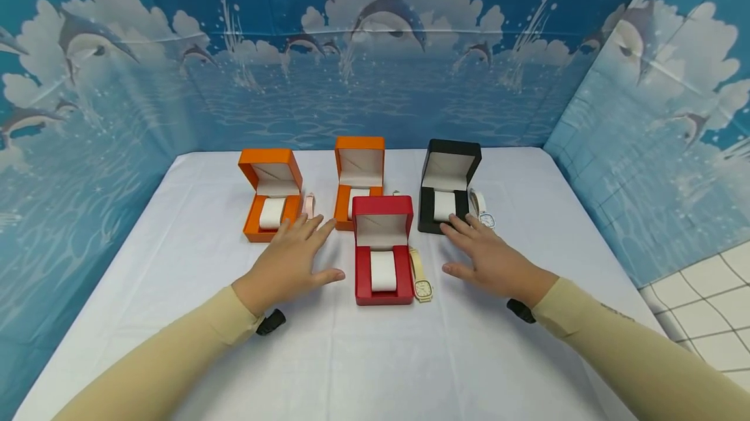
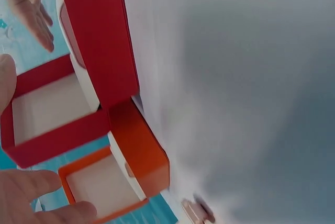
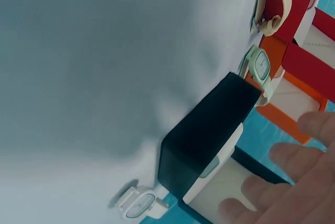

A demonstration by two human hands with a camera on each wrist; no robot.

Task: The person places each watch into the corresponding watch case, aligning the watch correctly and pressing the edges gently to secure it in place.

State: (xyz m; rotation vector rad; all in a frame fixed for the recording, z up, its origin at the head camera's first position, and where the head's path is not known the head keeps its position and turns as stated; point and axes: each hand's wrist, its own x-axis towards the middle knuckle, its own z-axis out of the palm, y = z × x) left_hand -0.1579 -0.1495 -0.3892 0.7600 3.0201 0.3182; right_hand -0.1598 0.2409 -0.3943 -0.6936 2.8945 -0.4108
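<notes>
My left hand (image 1: 290, 261) is held with spread fingers over the white table, left of an open red watch box (image 1: 363, 278), fingertips overlapping the area by the left orange box (image 1: 253, 229). On the other side, my right hand (image 1: 498, 265) has its fingers extended toward the open black watch box (image 1: 430, 222). Neither hand holds anything. Beside the red box lies a cream-yellow watch (image 1: 422, 288). A white watch (image 1: 486, 219) lies right of the black box. A pale green watch (image 3: 260, 66) sits by the middle orange box (image 1: 360, 142), largely hidden in the head view. White cushions fill the boxes.
A pink watch (image 1: 309, 205) lies right of the left orange box. The white tablecloth (image 1: 387, 362) covers the table. Blue dolphin-print curtains (image 1: 375, 102) hang behind and at both sides. White floor tiles (image 1: 709, 304) show at the right.
</notes>
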